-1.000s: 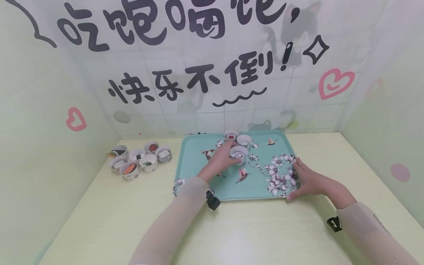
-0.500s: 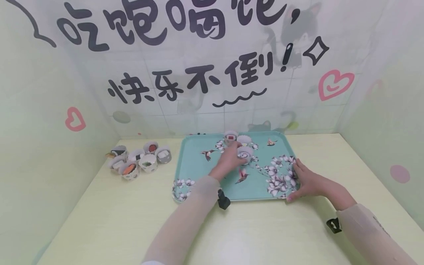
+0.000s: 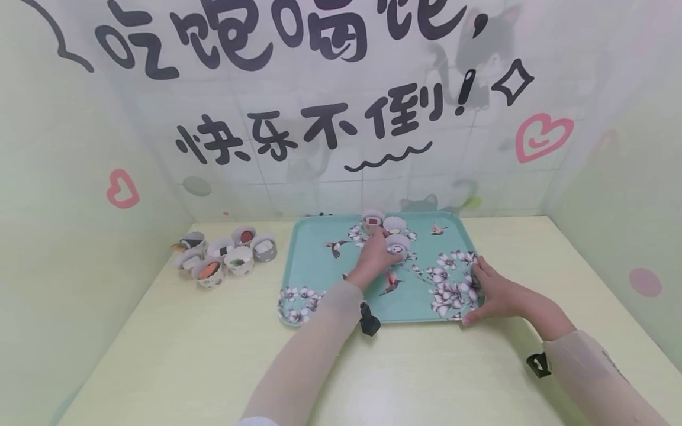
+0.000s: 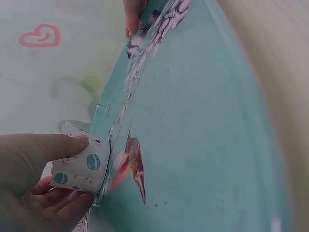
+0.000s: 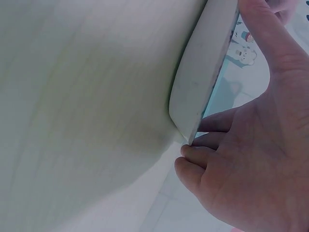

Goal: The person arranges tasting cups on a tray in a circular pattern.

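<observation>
My left hand (image 3: 375, 260) pinches a patterned paper baking cup (image 3: 399, 248) on the turquoise tray (image 3: 410, 305). Thumb and fingers lie on opposite sides of that cup (image 4: 91, 164) in the left wrist view, its base right at the tray's surface. Just behind it stand two more cups, one with a red square piece (image 3: 374, 220) in it, the other with a pale yellow one (image 3: 395, 226). At the tray's front right corner, my right hand (image 3: 498, 293) grips the edge, thumb on the front rim and fingers along the side. The right wrist view shows several fingers (image 5: 195, 159) curled at the tray's edge.
Several more paper cups (image 3: 240, 261) with toy sushi-like pieces stand clustered on the table (image 3: 176, 355) left of the tray. A wall with printed lettering (image 3: 277, 136) rises right behind the tray. Side walls close off the left and right.
My left hand has moved a little to the right with the cup, bringing it in front of the pale yellow one. The right hand stays on the tray's corner.
</observation>
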`<control>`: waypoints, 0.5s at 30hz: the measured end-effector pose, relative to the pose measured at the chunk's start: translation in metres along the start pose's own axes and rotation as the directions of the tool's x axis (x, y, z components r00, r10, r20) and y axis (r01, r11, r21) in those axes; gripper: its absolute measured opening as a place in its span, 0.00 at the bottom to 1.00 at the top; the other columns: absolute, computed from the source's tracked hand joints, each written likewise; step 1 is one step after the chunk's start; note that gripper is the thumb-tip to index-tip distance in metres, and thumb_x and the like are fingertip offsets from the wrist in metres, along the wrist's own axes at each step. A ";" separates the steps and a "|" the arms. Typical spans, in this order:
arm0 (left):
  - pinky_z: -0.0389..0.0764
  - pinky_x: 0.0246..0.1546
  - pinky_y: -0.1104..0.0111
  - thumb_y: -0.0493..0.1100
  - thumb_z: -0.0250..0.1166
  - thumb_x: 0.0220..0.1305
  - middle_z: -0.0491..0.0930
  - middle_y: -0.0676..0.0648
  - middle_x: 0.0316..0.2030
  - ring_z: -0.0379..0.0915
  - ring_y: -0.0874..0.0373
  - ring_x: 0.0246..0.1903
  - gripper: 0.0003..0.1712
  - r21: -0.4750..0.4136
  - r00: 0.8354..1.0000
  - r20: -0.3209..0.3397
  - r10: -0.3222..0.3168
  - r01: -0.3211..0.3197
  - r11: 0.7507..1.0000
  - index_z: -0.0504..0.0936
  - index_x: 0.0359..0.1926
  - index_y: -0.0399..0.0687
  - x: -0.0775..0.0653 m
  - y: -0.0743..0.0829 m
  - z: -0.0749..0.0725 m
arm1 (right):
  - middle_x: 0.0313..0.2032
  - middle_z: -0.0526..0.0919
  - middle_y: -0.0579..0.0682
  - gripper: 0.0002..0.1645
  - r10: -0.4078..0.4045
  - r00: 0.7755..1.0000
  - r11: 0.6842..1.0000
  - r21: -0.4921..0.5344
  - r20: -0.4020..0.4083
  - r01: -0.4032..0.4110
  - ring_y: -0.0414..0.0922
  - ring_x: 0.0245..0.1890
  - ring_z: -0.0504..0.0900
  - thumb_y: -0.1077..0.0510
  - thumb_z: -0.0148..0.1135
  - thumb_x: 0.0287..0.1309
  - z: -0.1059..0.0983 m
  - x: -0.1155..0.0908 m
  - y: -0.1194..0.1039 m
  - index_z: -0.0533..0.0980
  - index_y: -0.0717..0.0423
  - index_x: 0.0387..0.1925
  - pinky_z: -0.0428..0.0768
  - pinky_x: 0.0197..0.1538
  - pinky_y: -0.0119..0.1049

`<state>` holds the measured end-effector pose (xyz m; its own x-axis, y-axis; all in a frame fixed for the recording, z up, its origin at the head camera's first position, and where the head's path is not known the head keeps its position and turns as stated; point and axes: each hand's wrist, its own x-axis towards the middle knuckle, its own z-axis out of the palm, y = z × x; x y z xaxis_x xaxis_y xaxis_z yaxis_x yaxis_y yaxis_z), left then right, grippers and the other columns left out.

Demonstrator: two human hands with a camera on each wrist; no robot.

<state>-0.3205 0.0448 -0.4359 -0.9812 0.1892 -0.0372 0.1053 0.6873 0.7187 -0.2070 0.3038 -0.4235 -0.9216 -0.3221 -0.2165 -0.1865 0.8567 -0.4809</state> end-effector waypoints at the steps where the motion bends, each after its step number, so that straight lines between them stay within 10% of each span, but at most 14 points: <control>1: 0.80 0.50 0.60 0.47 0.73 0.60 0.77 0.43 0.50 0.76 0.52 0.49 0.35 -0.004 1.000 -0.004 -0.001 0.001 1.000 0.64 0.60 0.45 0.001 0.000 0.001 | 0.72 0.33 0.82 0.83 0.000 1.000 1.000 0.001 -0.001 0.000 0.78 0.72 0.39 0.38 0.82 0.36 0.000 0.000 0.000 0.39 0.83 0.71 0.50 0.71 0.71; 15: 0.78 0.59 0.59 0.43 0.73 0.60 0.75 0.44 0.57 0.74 0.51 0.57 0.34 -0.049 1.000 -0.011 -0.012 0.011 0.999 0.64 0.62 0.47 0.000 0.001 0.001 | 0.72 0.33 0.82 0.83 -0.005 1.000 1.000 0.001 -0.007 0.005 0.78 0.72 0.39 0.38 0.82 0.36 0.001 -0.002 0.001 0.40 0.82 0.71 0.50 0.71 0.71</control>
<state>-0.3199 0.0460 -0.4362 -0.9842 0.1731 -0.0378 0.0861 0.6540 0.7516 -0.2053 0.3047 -0.4243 -0.9232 -0.3231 -0.2081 -0.1902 0.8547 -0.4830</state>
